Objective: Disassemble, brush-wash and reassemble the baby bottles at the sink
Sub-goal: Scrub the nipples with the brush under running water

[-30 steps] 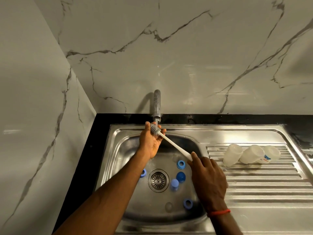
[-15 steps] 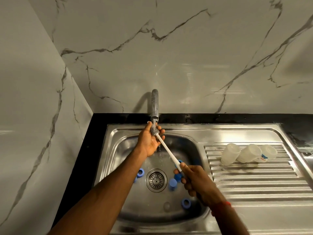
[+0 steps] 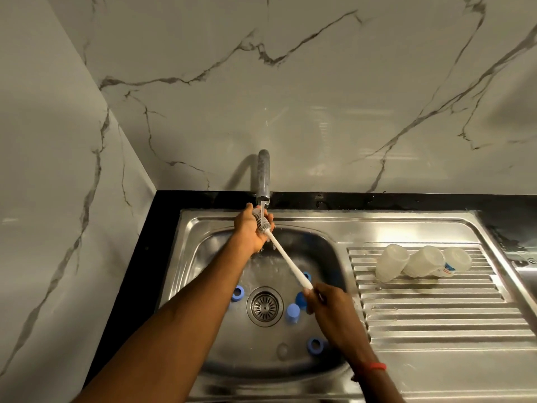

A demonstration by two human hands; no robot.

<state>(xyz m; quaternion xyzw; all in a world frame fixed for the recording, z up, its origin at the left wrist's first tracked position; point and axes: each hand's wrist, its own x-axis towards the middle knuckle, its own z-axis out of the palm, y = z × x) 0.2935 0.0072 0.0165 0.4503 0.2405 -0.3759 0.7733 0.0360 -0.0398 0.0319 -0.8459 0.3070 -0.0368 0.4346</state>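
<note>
Left hand: My left hand [image 3: 252,231] is at the far side of the basin, fingers curled round the bristle head [image 3: 263,223] of the bottle brush [image 3: 286,260].
Right hand: My right hand [image 3: 331,312] pinches the near end of the white handle; a red band [image 3: 375,367] sits on the wrist.
Brush: It slants from near right up to far left, across the basin.
Water: A thin stream [image 3: 262,206] falls from the tap [image 3: 263,175] onto the bristles and my fingers.
Sink: In the steel sink [image 3: 186,228], blue bottle parts lie around the drain [image 3: 264,306]: a ring [image 3: 238,293] to its left, a cap [image 3: 293,313] to its right, another ring [image 3: 315,344] nearer me.
Bottles: Three clear bottle bodies [image 3: 424,261] lie on their sides in a touching row at the far end of the drainboard [image 3: 436,315], right of the basin.
</note>
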